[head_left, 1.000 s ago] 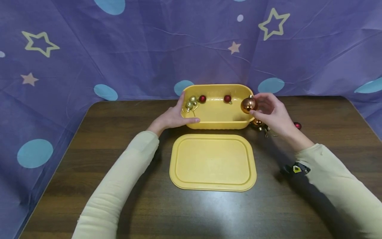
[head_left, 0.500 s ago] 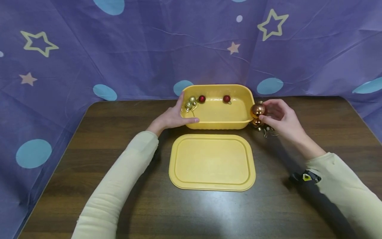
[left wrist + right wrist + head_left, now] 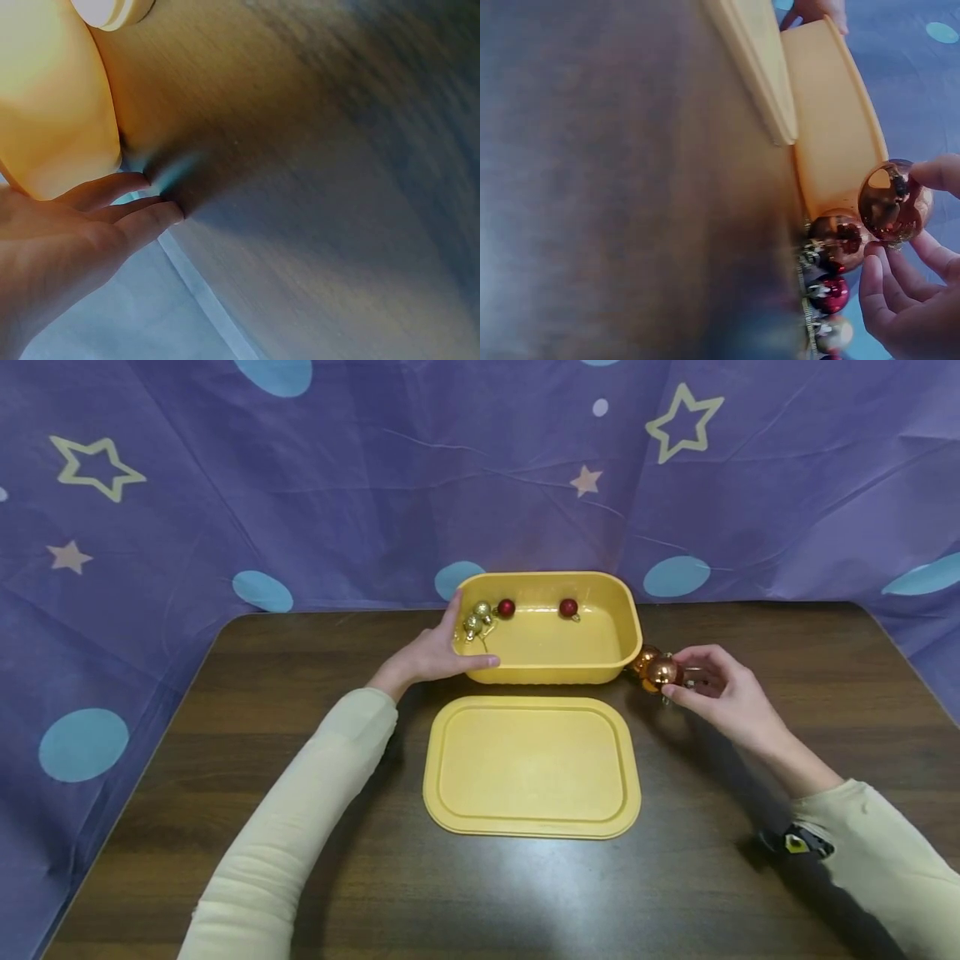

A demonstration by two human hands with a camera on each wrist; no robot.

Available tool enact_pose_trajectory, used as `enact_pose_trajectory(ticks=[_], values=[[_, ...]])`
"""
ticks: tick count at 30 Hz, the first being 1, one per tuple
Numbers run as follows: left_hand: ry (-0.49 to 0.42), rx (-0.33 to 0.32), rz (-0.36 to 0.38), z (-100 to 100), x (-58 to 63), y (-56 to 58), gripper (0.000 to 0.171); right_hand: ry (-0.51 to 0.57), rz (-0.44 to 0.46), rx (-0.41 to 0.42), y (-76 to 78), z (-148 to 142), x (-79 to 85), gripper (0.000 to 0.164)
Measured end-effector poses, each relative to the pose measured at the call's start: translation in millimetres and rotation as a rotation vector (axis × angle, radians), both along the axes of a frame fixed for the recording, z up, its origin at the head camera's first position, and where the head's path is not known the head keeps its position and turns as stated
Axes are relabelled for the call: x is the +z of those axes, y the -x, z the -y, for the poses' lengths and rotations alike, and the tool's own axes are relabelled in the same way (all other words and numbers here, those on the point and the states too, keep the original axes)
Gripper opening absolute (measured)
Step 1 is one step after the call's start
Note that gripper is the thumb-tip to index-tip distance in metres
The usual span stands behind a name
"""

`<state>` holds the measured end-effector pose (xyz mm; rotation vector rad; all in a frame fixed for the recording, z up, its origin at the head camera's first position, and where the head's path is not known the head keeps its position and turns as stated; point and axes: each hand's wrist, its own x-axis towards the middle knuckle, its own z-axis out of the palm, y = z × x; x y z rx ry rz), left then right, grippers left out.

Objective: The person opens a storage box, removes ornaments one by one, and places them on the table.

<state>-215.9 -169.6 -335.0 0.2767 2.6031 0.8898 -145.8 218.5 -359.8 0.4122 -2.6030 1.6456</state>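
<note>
At the left end of the yellow plastic box (image 3: 547, 672), my left hand (image 3: 423, 653) holds its corner, thumb along the front rim and fingers by the left side. In the left wrist view this hand (image 3: 90, 232) has its fingers beside the box wall (image 3: 60, 97). My right hand (image 3: 731, 693) pinches a shiny copper Christmas bauble (image 3: 663, 671) between thumb and fingers, just right of the box. Another copper bauble (image 3: 836, 236) lies behind it against the box. Two small red baubles (image 3: 568, 607) and several small gold baubles (image 3: 482, 610) are inside the box.
The yellow lid (image 3: 532, 768) lies flat in front of the box. Under the right hand, a red bauble (image 3: 829, 294) and a pale gold bauble (image 3: 832, 332) sit in a row on the brown table (image 3: 225, 760). A purple star-patterned cloth (image 3: 360, 485) hangs behind.
My right hand has carried the copper bauble from over the box's right end outward to the right and down toward the table. The left hand and the box have stayed in place.
</note>
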Motion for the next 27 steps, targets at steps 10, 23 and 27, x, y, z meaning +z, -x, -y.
enact_pose_trajectory(ticks=[10,23,27], values=[[0.000,0.007,0.004,0,0.8,-0.8,0.120,-0.153,0.041,0.010,-9.0,1,-12.7,0.032],[-0.004,0.008,-0.003,0,-0.2,-0.3,0.121,-0.313,0.099,-0.027,-10.1,4,-11.3,0.035],[-0.006,0.005,-0.008,0,-0.2,-0.1,0.120,-0.344,0.109,-0.030,-9.8,4,-11.2,0.036]])
